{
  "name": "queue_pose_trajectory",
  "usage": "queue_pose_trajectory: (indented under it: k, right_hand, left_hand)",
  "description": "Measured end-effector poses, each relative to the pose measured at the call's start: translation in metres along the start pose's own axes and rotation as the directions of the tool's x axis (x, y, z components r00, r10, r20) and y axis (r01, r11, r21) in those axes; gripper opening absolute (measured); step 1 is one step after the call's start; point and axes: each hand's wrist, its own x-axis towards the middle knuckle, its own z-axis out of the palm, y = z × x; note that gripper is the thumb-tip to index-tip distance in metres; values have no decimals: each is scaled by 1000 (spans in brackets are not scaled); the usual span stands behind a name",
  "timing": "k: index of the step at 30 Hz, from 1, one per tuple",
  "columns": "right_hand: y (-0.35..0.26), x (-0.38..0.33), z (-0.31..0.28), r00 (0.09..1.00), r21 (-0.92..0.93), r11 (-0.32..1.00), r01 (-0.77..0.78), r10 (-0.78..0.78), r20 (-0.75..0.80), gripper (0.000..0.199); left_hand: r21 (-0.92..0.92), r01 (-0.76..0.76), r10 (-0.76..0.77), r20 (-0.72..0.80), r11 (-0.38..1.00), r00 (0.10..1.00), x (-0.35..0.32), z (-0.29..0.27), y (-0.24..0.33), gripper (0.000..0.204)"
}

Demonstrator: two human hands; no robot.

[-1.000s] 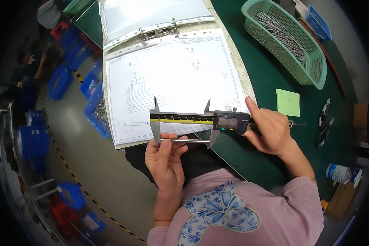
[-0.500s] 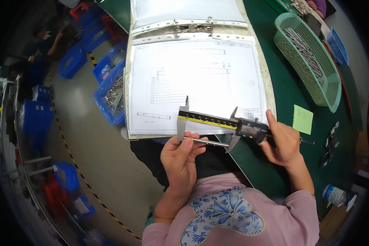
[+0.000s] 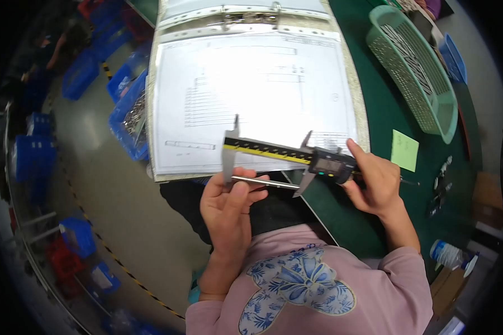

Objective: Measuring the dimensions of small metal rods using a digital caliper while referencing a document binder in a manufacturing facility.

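Note:
My left hand pinches a thin metal rod and holds it level between the jaws of a digital caliper. My right hand grips the caliper's sliding display head, thumb on top. The caliper has a yellow-and-black scale and hovers over the lower edge of an open ring binder that shows a white drawing sheet. Both hands are just above my lap, at the near edge of the green table.
A green plastic basket with several metal rods stands at the right rear. A green sticky note lies on the table by my right hand. Blue bins of parts sit on the floor at left. A white bottle stands lower right.
The view has shifted, so binder and hands sit further right and lower. The caliper stays on the rod, with both hands keeping their grips.

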Motion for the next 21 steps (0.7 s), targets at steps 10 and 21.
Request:
queue_pose_trajectory:
  k: [10, 21]
  right_hand:
    - [-2, -1, -3, 1000, 12, 1000, 2, -2, 19, 55]
    - [-2, -2, -4, 999, 57, 998, -9, 6, 50, 63]
  left_hand:
    - [30, -23, 24, -16, 999, 1000, -2, -3, -4, 23]
    - [81, -53, 56, -38, 995, 998, -4, 5, -2, 16]
